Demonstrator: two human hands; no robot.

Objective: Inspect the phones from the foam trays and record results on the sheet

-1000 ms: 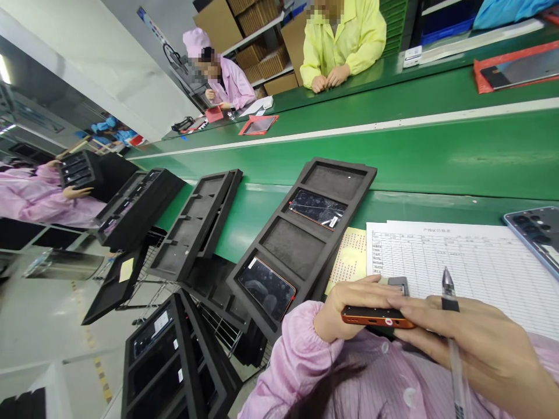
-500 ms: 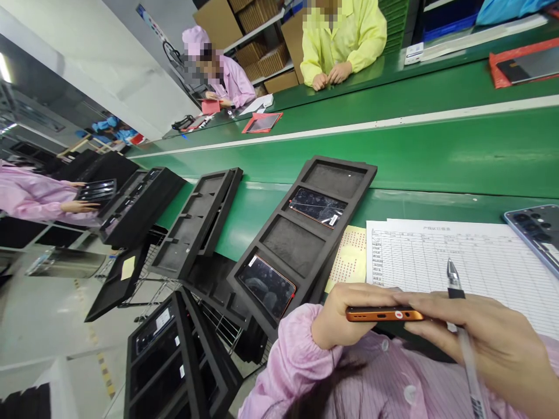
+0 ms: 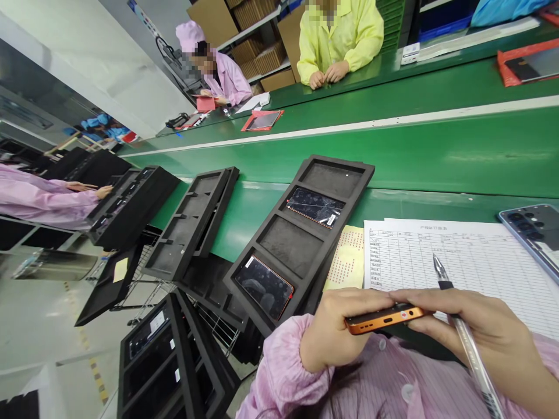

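The phone (image 3: 386, 320) — likely light, stiff, slick, fragile; take its edges. Left hand (image 3: 334, 329) and right hand (image 3: 484, 326) — each grip closed on it.

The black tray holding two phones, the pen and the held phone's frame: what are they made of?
Black tray: probably dense foam, matte and thick-walled. Pen: likely plastic, its barrel see-through and shiny. Held phone's frame: glossy orange, metal or plastic; the sheen fits both.

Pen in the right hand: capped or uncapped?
Uncapped: the pen shows its bare, tapered metal tip, with no cap over it.
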